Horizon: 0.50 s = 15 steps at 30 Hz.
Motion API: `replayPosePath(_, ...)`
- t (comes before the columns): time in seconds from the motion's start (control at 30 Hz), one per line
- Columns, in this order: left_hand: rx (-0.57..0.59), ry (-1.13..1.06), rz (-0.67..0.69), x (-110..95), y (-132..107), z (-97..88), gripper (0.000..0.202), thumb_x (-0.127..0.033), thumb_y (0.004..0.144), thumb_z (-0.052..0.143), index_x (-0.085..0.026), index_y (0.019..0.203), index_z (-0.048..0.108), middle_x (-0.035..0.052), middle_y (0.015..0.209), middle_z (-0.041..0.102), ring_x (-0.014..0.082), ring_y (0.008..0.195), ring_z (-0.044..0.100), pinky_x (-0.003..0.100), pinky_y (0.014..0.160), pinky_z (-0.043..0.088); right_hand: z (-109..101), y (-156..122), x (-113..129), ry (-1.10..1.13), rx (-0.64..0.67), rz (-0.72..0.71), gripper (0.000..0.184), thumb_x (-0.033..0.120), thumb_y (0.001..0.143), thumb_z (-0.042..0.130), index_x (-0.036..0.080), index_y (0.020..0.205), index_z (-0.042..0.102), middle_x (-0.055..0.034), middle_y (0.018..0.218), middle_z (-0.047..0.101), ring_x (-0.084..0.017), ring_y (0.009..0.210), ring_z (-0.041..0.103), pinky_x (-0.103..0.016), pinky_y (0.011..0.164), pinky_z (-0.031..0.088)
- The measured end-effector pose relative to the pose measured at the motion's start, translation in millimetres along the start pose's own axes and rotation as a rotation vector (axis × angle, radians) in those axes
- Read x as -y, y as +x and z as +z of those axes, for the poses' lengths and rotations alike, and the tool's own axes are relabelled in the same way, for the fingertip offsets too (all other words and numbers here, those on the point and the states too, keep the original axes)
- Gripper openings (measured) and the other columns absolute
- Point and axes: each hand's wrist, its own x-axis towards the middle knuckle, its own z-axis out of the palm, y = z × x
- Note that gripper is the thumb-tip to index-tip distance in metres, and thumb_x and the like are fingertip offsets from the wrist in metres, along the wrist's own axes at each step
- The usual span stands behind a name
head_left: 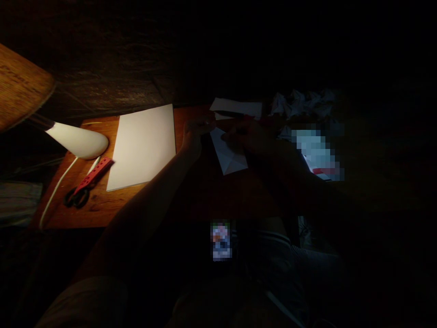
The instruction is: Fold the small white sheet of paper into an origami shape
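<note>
A folded sheet of white paper (229, 157) with visible creases and a pointed lower end is held between my two hands above the dark middle of the table. My left hand (195, 132) is at its upper left corner, fingers closed on the edge. On the upper right side, my right hand (244, 135) pinches the paper with thumb and fingers; shadow hides most of that hand. Just beyond lie white paper strips (239, 106), with a dark thin object across them that I cannot make out.
At left on the wooden table (102, 212) are a stack of white paper (145, 146), a lamp (78, 140), a red ruler-like strip (94, 175) and black-handled scissors (78, 198). Several folded paper pieces (300, 104) stand back right near a blurred bright screen (314, 150). A lit phone (221, 241) lies below.
</note>
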Motion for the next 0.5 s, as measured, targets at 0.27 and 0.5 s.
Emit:
replayPosePath(0.27, -0.02, 0.001, -0.014, -1.3, 0.1, -0.8, 0.051, -0.053, 0.082, 0.085, -0.022, 0.065, 0.049, -0.0031, 0.062, 0.044, 0.0121, 0.059, 0.052, 0.029, 0.056, 0.04, -0.7, 0.8, -1.9, 0.019, -0.027, 0.011, 0.035, 0.038, 0.085, 0.086, 0.02, 0.064, 0.064, -0.0012, 0.068, 0.066, -0.014, 0.065, 0.058, -0.029, 0.061, 0.047)
replayPosePath(0.5, -0.016, -0.03, -0.002, -0.8, 2.1, -0.6, 0.058, -0.058, 0.076, 0.088, -0.023, 0.062, 0.044, -0.0026, 0.06, 0.046, 0.0128, 0.059, 0.053, 0.029, 0.055, 0.038, -4.2, -0.9, 4.3, 0.042, 0.002, 0.019, 0.03, 0.034, 0.085, 0.084, 0.02, 0.066, 0.065, -0.0017, 0.071, 0.067, -0.014, 0.068, 0.059, -0.031, 0.065, 0.049)
